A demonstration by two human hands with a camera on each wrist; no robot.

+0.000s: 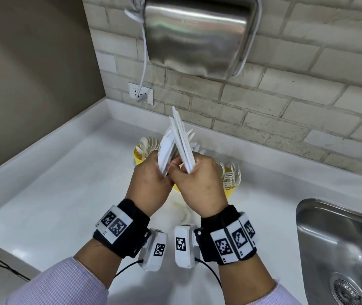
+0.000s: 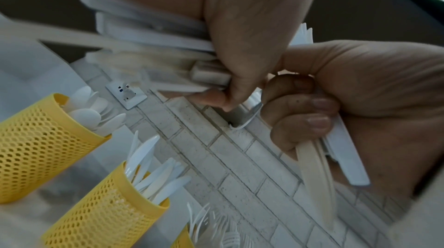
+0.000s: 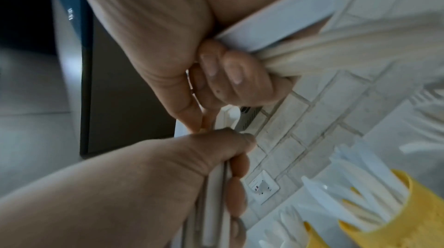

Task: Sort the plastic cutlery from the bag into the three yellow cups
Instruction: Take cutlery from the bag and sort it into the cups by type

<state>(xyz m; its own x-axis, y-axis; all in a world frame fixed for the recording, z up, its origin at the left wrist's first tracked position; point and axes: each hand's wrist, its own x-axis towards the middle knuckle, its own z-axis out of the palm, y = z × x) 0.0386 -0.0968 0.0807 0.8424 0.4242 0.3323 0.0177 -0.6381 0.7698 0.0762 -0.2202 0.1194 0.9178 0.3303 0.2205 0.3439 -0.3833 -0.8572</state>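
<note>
Cutlery handles (image 1: 179, 140) — bunched, gripped by left hand (image 1: 151, 183), right hand (image 1: 197, 183)

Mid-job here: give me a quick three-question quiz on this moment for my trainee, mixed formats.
1. True or false: the left hand is empty.
2. Multiple choice: in the left wrist view, what fills the mesh yellow cup farthest left? A) forks B) spoons C) knives
3. Fill in: the right hand grips a bundle of white cutlery raised above the ____.

Key
1. False: it grips its own bundle of cutlery handles.
2. B: rounded spoon bowls stick out; the next cup holds knives.
3. Cups, which stand on the white counter by the sink.
</note>
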